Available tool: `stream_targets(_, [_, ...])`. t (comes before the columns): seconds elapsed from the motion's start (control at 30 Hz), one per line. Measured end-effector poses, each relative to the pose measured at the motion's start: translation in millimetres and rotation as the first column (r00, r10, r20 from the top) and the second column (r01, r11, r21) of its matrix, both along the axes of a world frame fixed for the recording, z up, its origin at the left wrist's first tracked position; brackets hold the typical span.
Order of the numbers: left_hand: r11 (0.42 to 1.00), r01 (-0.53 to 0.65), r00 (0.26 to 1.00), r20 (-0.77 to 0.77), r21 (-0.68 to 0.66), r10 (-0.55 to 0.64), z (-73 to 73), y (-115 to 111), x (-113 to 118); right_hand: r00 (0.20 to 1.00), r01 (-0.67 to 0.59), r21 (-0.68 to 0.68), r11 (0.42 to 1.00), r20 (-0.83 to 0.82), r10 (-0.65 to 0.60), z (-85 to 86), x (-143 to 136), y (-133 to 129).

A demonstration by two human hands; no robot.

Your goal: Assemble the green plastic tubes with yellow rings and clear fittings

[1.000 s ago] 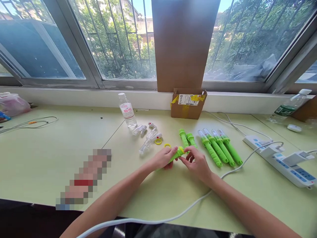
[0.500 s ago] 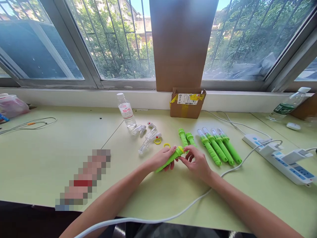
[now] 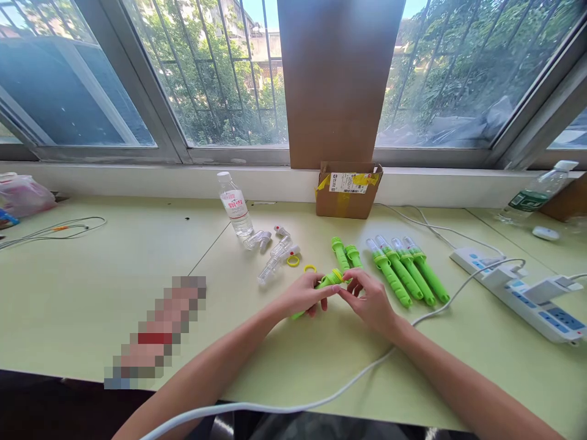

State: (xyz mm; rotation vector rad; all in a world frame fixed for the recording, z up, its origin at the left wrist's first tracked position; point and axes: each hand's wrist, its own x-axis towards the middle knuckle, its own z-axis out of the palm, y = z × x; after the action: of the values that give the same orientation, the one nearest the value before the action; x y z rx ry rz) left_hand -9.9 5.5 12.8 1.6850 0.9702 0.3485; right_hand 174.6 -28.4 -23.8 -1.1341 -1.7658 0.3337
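Closed round green tube [image 3: 326, 280]: left hand [image 3: 308, 296], fingers wrapped, thumb stretched forward. At the tube's upper end: right hand [image 3: 367, 299], thumb and forefinger nearly together beside yellow ring [image 3: 337, 274]. Cannot tell whether pinching the ring or merely pressing on it; contact partly hidden by fingertips. Tube tilted, over the table [image 3: 257, 360], partly covered by left hand; ring around its upper end, depth of seating unclear.

Possible trouble, as judged: ring twisting or riding up crooked, if pushed from one side only. Ring springing off, if stretched and let go early. Tube turning in left palm, if gripped too lightly against the push. Left thumb pinched or in the way, being so close to right fingertips.

Nearby: two loose yellow rings [image 3: 293, 261] just beyond left hand, easily swept aside by a careless wrist. Farther off, clear plastic pieces [image 3: 275, 264], near bottle [image 3: 236, 208]; likely to scatter if brushed. Topless green tubes [image 3: 338, 250] just past right hand, liable to roll if bumped. White cable [image 3: 353, 382] crossing at right forearm [image 3: 454, 370]; possible snag.
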Motion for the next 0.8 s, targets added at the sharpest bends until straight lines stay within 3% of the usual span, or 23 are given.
stream_targets(0.8, [0.995,0.047,0.999,0.013,-0.092,-0.046,1.3,6.1,-3.9,0.999,0.002,-0.070,0.998,-0.042,-0.005,-0.2,-4.2,-1.2])
